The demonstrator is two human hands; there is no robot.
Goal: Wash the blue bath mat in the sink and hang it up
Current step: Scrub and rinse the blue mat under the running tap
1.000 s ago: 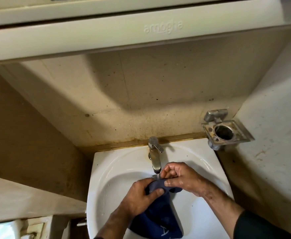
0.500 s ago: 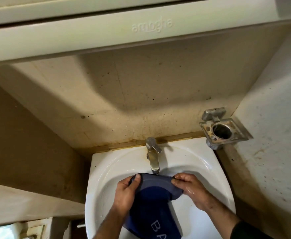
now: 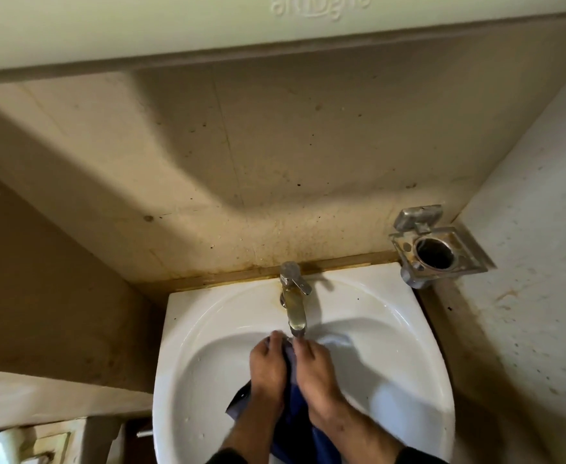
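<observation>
A: Stained beige wall (image 3: 274, 155), white sink (image 3: 204, 333) under it. What has changed?

B: The hands have come together under the tap (image 3: 294, 309). Half a second ago they held the blue bath mat (image 3: 291, 423) spread wide.

A: And now?

B: It is bunched in the basin; left hand (image 3: 268, 373) and right hand (image 3: 315, 376) have their fingers closed on it.

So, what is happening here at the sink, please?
A person is washing a dark blue cloth bath mat in a white ceramic sink. The left hand and the right hand lie side by side on the bunched mat, pressing it just under the spout of the metal tap. Whether water is running cannot be told. The mat is in the basin, not yet hung up. A metal wall holder sits empty at the right.
</observation>
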